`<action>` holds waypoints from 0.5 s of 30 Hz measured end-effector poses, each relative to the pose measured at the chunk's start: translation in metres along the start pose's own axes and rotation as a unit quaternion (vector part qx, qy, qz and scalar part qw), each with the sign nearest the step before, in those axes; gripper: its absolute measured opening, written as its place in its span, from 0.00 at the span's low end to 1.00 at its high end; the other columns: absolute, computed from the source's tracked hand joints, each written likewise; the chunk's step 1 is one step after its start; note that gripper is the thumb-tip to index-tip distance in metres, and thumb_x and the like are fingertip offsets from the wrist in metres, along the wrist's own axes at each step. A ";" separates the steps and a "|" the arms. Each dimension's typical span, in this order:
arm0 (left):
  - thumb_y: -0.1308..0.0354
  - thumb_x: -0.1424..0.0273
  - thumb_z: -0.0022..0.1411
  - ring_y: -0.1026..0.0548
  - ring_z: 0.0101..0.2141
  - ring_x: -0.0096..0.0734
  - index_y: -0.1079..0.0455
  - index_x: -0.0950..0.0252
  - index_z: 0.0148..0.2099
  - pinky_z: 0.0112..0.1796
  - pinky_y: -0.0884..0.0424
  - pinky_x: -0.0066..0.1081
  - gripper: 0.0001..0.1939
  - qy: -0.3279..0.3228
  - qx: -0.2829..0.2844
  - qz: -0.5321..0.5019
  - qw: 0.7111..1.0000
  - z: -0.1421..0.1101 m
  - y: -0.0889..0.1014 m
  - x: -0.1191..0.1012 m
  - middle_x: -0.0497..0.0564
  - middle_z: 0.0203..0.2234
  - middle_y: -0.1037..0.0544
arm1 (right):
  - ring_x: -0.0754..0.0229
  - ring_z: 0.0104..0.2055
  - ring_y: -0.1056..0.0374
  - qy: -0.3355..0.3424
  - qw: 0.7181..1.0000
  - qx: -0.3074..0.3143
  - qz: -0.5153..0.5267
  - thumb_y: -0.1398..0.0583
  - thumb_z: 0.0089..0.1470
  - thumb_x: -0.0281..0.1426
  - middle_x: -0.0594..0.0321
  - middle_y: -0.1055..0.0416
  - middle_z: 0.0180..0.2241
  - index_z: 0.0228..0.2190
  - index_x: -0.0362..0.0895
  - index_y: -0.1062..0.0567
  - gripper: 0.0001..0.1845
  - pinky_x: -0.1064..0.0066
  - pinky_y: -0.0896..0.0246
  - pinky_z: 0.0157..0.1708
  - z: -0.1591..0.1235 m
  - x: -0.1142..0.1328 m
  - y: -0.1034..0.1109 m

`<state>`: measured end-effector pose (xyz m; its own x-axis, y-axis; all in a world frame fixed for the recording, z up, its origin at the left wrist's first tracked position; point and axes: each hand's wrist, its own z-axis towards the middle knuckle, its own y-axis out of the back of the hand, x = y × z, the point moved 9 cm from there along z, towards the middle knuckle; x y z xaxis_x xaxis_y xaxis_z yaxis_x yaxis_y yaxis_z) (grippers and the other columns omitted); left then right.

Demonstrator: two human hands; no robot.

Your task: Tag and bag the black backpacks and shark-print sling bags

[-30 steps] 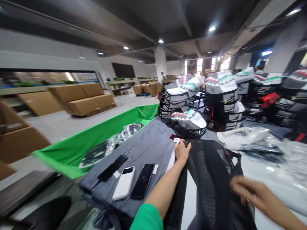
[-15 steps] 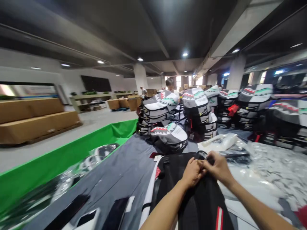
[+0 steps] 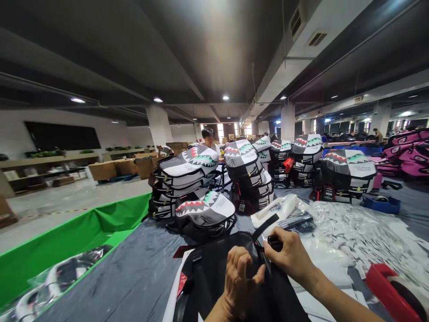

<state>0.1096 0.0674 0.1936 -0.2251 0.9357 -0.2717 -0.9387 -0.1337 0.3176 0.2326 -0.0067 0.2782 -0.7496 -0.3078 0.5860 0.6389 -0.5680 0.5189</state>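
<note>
A black backpack [image 3: 214,257] lies back panel up on the grey-covered table before me. Over its middle, my left hand [image 3: 239,279] has its thumb apart from bent fingers and nothing visible between them. My right hand [image 3: 291,255], at the upper right edge of the bag, pinches a black strap [image 3: 275,243] that looks bunched or rolled. A loose strap end [image 3: 265,226] sticks up beside these fingers. A red tag [image 3: 182,282] shows at the left side of the bag. Just beyond it rests another backpack with a shark-teeth print [image 3: 206,210].
Stacks of similar backpacks [image 3: 243,156] stand across the table. Clear plastic bags [image 3: 362,228] and a red tape dispenser [image 3: 392,286] lie to the right, with a blue dispenser [image 3: 382,203] behind. A green-lined bin [image 3: 110,223] runs along the left. A person [image 3: 208,136] stands beyond the stacks.
My view has swung right and up. The left hand has come away from the right hand and opened toward me. My right hand still holds the strap, whose free end now sticks up.
</note>
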 end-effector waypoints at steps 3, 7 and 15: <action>0.50 0.64 0.67 0.24 0.41 0.40 0.27 0.64 0.44 0.45 0.26 0.37 0.14 0.069 0.114 -0.102 0.986 0.026 -0.015 -0.010 0.55 0.36 0.22 | 0.64 0.25 0.37 0.016 0.997 0.065 0.038 0.38 0.51 0.40 0.67 0.32 0.22 0.24 0.46 0.31 0.12 0.73 0.44 0.26 0.014 -0.001 -0.010; 0.52 0.60 0.67 0.27 0.29 0.31 0.26 0.66 0.36 0.35 0.30 0.28 0.18 0.170 0.223 -0.141 0.949 0.033 -0.023 0.002 0.50 0.27 0.24 | 0.64 0.27 0.37 -0.015 0.984 0.135 0.112 0.37 0.52 0.51 0.67 0.32 0.26 0.32 0.45 0.30 0.22 0.73 0.42 0.27 0.041 -0.025 -0.018; 0.31 0.52 0.54 0.22 0.35 0.43 0.23 0.64 0.41 0.35 0.26 0.35 0.21 0.498 0.226 -0.320 0.773 -0.123 0.003 0.003 0.53 0.30 0.21 | 0.57 0.39 0.34 0.001 0.973 0.228 0.032 0.32 0.49 0.49 0.63 0.31 0.33 0.36 0.44 0.28 0.23 0.64 0.37 0.42 0.070 -0.091 -0.106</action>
<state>0.0738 0.0295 0.0823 -0.0532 0.0162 -0.9985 -0.8042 0.5921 0.0524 0.2449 0.1354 0.2134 -0.7061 -0.3331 0.6249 0.6939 -0.1500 0.7042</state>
